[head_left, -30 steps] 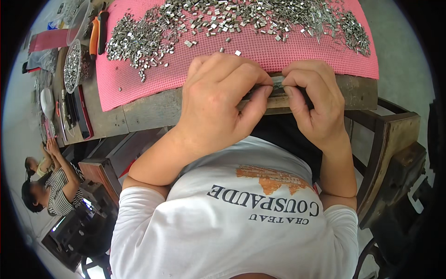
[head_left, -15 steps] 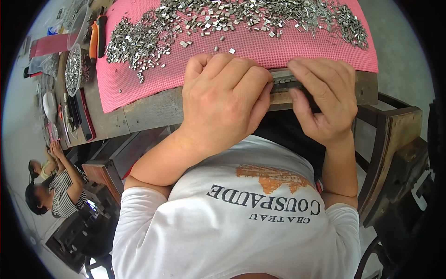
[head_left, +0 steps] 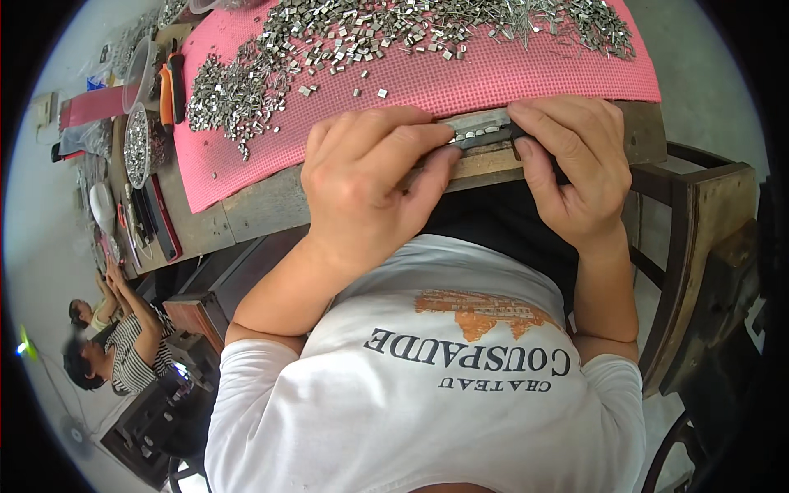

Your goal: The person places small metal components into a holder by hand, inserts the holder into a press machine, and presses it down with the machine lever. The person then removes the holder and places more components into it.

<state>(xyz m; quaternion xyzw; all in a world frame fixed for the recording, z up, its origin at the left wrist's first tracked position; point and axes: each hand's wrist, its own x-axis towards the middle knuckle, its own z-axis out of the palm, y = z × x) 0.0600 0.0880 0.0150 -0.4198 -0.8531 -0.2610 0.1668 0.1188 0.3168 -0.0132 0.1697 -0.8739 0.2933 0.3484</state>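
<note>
A white short-sleeved T-shirt with dark lettering and an orange chest print; forearms bare.

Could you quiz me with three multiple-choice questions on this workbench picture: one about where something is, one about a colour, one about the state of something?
1. Where does the narrow metal strip lie?
A. At the near edge of the bench, between both hands
B. On the chair
C. In the clear tub at the far left

2. What colour is the mat under the small metal pieces?
A. Blue
B. Pink
C. Green

3. How are the metal pieces lying on the mat?
A. Stacked in neat rows
B. Sealed in bags
C. Scattered in loose heaps

Answers:
1. A, since the left hand and right hand both have fingers on the strip at the bench edge.
2. B, the mat is plainly pink.
3. C, the pieces spread unevenly across the far side, with a few strays nearer.
</note>
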